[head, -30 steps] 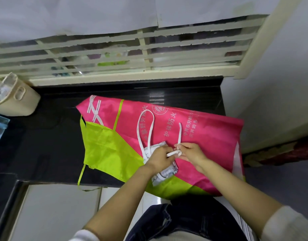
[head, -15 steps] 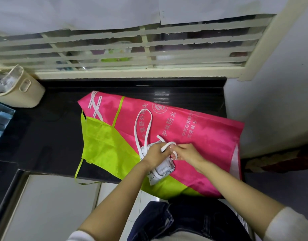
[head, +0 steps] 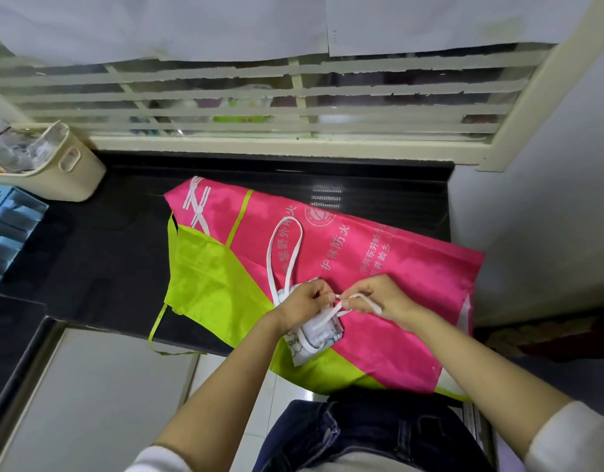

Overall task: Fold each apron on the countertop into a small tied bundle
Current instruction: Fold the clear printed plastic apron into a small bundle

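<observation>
Step in hand: the white strap [head: 329, 317] is being tied round the small white bundle [head: 322, 335]. The knot looks half made.
Left hand: the left hand [head: 302, 303] is curled, and one strap end is pinched in its fingertips, right over the bundle.
Right hand: the other strap end is pinched by the right hand [head: 384, 298], just beside the left one.
Where the bundle is: it is laid on the pink and green apron [head: 396, 267], near the front edge of the countertop [head: 106, 267].
Loose loop: a long white loop [head: 283, 247] is left lying on the pink cloth, toward the back edge.
Next move: the two ends should be pulled apart until the knot is snug. The bundle should be kept pressed down so it is not popped open.
What is left: the pink and green apron is spread flat and is not folded yet.
Writing: big white words "护林防火" are printed on the pink cloth. The smaller words beside them cannot be read. "Hap" can be read on the bundle, and the rest is hidden.
Other things: a cream basket [head: 72, 172] is kept at the back left corner.
</observation>
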Demonstrator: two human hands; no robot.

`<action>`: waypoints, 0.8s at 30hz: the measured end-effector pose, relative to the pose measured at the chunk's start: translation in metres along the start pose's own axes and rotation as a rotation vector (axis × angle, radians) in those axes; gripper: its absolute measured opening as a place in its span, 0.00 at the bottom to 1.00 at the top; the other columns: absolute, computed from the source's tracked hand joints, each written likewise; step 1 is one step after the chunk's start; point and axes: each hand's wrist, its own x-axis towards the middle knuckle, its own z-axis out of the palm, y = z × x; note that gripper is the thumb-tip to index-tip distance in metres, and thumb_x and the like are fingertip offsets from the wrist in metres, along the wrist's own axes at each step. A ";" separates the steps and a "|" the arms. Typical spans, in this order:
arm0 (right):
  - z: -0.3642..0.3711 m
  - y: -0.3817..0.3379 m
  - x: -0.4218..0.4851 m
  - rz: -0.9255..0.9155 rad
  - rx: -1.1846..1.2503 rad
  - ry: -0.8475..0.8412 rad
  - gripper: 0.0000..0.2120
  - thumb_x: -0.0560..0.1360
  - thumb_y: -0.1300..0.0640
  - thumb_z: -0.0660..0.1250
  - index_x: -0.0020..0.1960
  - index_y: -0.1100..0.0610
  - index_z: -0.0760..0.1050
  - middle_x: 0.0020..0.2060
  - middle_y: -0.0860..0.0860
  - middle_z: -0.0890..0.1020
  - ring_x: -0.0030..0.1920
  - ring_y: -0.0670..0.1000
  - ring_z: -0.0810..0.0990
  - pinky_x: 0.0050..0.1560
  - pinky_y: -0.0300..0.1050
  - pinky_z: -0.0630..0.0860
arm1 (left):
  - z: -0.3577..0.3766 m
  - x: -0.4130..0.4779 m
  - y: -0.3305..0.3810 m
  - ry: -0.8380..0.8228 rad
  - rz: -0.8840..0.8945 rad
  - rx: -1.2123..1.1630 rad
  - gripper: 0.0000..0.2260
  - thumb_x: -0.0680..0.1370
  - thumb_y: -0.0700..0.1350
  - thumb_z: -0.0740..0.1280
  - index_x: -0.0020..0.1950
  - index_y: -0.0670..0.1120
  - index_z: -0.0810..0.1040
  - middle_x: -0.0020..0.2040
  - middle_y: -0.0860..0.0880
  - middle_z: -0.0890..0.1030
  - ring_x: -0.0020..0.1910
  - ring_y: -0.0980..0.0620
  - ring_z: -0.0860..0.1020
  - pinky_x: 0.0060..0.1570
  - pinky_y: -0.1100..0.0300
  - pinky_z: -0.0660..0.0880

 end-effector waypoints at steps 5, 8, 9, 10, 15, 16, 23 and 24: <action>0.020 0.004 0.014 -0.117 -0.158 0.282 0.17 0.64 0.72 0.73 0.31 0.51 0.75 0.27 0.49 0.79 0.28 0.42 0.75 0.34 0.35 0.74 | -0.001 -0.002 0.004 0.026 -0.112 -0.162 0.18 0.82 0.43 0.60 0.31 0.47 0.69 0.26 0.55 0.67 0.27 0.60 0.65 0.32 0.67 0.64; 0.030 0.008 0.013 -0.148 -0.110 0.375 0.16 0.65 0.71 0.73 0.33 0.51 0.73 0.28 0.47 0.77 0.29 0.41 0.73 0.32 0.31 0.71 | -0.001 -0.001 0.005 0.038 -0.144 -0.155 0.17 0.81 0.48 0.61 0.33 0.46 0.76 0.27 0.54 0.73 0.28 0.59 0.68 0.34 0.68 0.66; 0.031 0.011 0.013 -0.157 -0.094 0.388 0.16 0.65 0.70 0.73 0.33 0.51 0.73 0.29 0.47 0.77 0.30 0.41 0.74 0.33 0.32 0.72 | 0.001 -0.001 0.004 0.055 -0.147 -0.166 0.17 0.81 0.49 0.61 0.33 0.45 0.75 0.28 0.52 0.72 0.29 0.57 0.68 0.35 0.66 0.66; 0.031 0.013 0.012 -0.165 -0.086 0.396 0.15 0.66 0.70 0.73 0.33 0.51 0.74 0.29 0.47 0.78 0.31 0.41 0.74 0.35 0.33 0.73 | 0.003 0.000 0.003 0.082 -0.152 -0.179 0.19 0.81 0.50 0.61 0.32 0.45 0.72 0.27 0.50 0.70 0.29 0.55 0.66 0.35 0.63 0.65; 0.028 0.015 0.010 -0.191 -0.054 0.401 0.15 0.66 0.66 0.76 0.32 0.50 0.75 0.29 0.46 0.80 0.30 0.39 0.76 0.37 0.34 0.74 | 0.016 -0.001 0.014 0.145 -0.187 -0.267 0.21 0.82 0.45 0.58 0.28 0.48 0.63 0.19 0.58 0.63 0.19 0.62 0.60 0.26 0.66 0.61; 0.029 0.014 0.009 -0.197 -0.049 0.403 0.15 0.66 0.65 0.76 0.32 0.49 0.75 0.29 0.46 0.80 0.30 0.38 0.76 0.37 0.34 0.74 | 0.017 -0.001 0.015 0.147 -0.196 -0.289 0.20 0.82 0.45 0.58 0.29 0.48 0.64 0.19 0.59 0.64 0.19 0.62 0.61 0.26 0.66 0.62; 0.031 0.012 0.006 -0.178 0.067 0.322 0.12 0.67 0.68 0.75 0.34 0.54 0.77 0.31 0.49 0.81 0.32 0.38 0.79 0.39 0.34 0.77 | 0.020 -0.005 0.011 0.222 -0.147 -0.536 0.13 0.81 0.40 0.60 0.36 0.45 0.71 0.29 0.52 0.75 0.30 0.56 0.70 0.30 0.67 0.69; 0.029 0.012 0.005 -0.169 0.109 0.293 0.11 0.68 0.68 0.73 0.35 0.55 0.78 0.33 0.51 0.82 0.34 0.42 0.80 0.41 0.38 0.79 | 0.021 -0.005 0.010 0.264 -0.144 -0.549 0.14 0.81 0.40 0.60 0.36 0.45 0.69 0.29 0.50 0.72 0.30 0.56 0.67 0.29 0.68 0.67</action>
